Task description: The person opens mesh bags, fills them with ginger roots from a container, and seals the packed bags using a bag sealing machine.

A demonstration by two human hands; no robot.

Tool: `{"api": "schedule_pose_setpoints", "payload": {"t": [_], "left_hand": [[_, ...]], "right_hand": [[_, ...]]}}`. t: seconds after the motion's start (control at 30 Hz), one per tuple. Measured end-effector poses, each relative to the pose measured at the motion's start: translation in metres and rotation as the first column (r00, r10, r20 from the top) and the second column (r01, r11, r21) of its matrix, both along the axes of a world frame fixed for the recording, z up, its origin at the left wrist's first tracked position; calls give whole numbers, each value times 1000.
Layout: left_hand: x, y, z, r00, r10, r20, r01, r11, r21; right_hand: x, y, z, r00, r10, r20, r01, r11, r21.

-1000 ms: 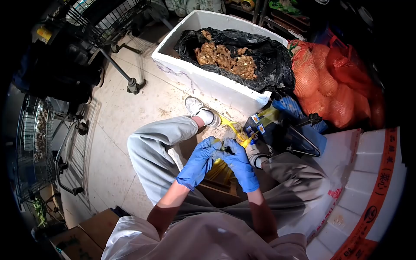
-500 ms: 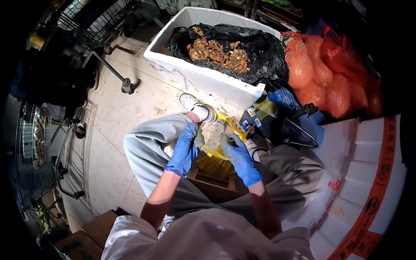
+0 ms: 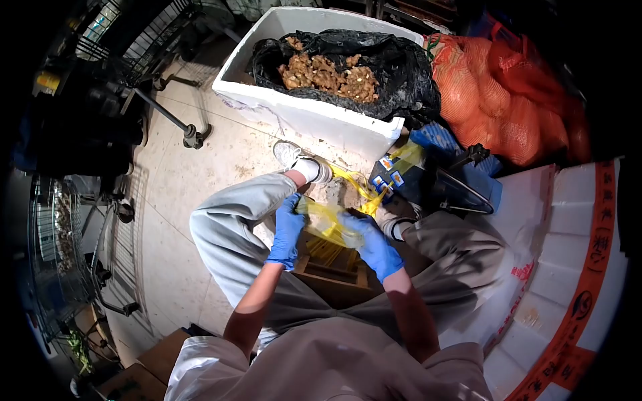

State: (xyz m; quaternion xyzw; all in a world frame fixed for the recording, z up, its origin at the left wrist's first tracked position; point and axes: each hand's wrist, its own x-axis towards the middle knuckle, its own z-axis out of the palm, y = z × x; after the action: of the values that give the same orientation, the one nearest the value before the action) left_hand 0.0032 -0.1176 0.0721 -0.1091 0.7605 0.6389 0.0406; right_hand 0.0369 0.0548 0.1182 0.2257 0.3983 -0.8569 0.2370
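Between my gloved hands a thin, see-through yellow mesh bag (image 3: 324, 219) is stretched sideways above a small wooden box (image 3: 331, 284). My left hand (image 3: 287, 230), in a blue glove, grips the left end of it with fingers closed. On the other end, the fingers of my right hand (image 3: 376, 246), gloved in blue too, are closed and partly veiled by the mesh. Several yellow strands (image 3: 328, 252) lie in the wooden box below. More yellow mesh (image 3: 364, 190) trails on the floor beyond my hands, close to my shoes.
Ahead stands a white foam box (image 3: 301, 110) holding ginger (image 3: 328, 75) on a black plastic bag (image 3: 401, 80). Orange net sacks (image 3: 491, 100) are at its right. A dark blue device (image 3: 461, 187) with a lever sits near my right foot; white foam boxes (image 3: 568, 234) line the right, wire carts (image 3: 60, 234) the left.
The yellow mesh bag is now spread wider and shows more clearly between my hands. My left hand has turned more upright, and my right hand has shifted slightly. The camera view has moved a little.
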Motion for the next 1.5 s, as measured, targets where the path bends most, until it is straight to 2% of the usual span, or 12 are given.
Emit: {"api": "schedule_pose_setpoints", "payload": {"t": [0.13, 0.3, 0.43, 0.5, 0.63, 0.77, 1.0, 1.1, 1.2, 1.27, 1.37, 1.5], "left_hand": [[8, 1, 29, 914, -208, 349, -36, 814, 579], [41, 6, 5, 916, -295, 271, 205, 927, 315], [34, 0, -22, 966, -140, 216, 80, 961, 263], [29, 8, -17, 994, -94, 54, 77, 962, 261], [24, 0, -3, 878, -190, 439, -112, 810, 575], [43, 12, 16, 926, -324, 194, 171, 818, 549], [43, 6, -19, 943, -283, 174, 261, 955, 139], [37, 11, -18, 974, -189, 128, 205, 971, -121], [41, 2, -50, 970, -183, -162, 136, 954, -267], [24, 1, -14, 966, -90, 242, 16, 956, 292], [20, -9, -14, 805, -261, 532, -267, 642, 719], [25, 15, 34, 847, -257, 466, -181, 685, 706]], "right_hand": [[22, 4, -84, 935, 333, -123, -115, 612, 782], [31, 11, -96, 875, -308, 373, 313, 948, 49], [40, -10, -50, 868, -178, 464, 250, 963, -97], [56, -4, -52, 730, 504, -461, 206, 481, 852], [37, -7, -50, 979, 77, 188, -45, 985, -169], [41, -9, -92, 949, 238, -204, -10, 673, 739], [55, -2, -63, 970, -172, -173, 209, 951, 229], [54, -3, -108, 898, -222, 380, 262, 963, -57], [54, 6, -116, 995, 20, 93, 67, 558, -827], [43, -4, -56, 953, -253, 167, 254, 967, 15], [37, 1, -84, 933, 194, -302, 109, 648, 753], [25, 13, -84, 965, -255, -55, 253, 865, 434]]}}
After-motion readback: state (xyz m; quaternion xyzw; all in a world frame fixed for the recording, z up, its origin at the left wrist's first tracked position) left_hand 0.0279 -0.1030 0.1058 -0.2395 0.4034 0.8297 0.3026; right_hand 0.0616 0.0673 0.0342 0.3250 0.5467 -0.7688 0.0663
